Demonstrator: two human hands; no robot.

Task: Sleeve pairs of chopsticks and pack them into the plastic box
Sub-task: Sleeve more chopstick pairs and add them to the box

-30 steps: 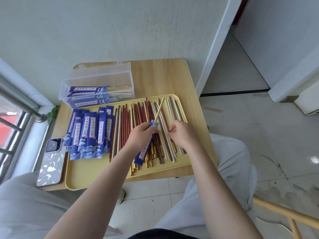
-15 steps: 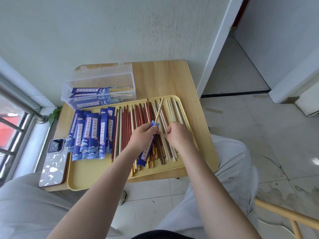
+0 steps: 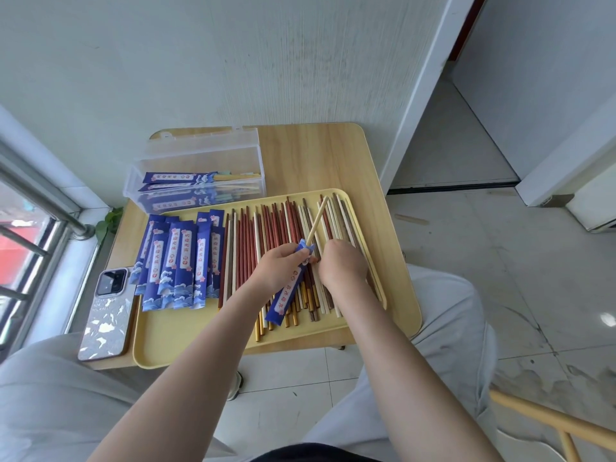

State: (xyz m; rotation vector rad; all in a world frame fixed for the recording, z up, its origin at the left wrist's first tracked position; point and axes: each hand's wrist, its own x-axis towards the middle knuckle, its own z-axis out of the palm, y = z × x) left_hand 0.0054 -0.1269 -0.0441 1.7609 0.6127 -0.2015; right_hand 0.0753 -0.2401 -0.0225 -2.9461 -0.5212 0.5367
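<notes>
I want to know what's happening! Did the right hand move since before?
Yes, a little. The right hand has slid left, away from the tray's right rim and toward the blue sleeve held by the left hand.

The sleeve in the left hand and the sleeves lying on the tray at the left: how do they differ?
The held sleeve has a pale chopstick sticking out of its top; the stacked sleeves show none. The held sleeve is gripped by the left hand and slants over the loose chopsticks; the stacked sleeves lie flat on the tray. Both are blue with the same print.
</notes>
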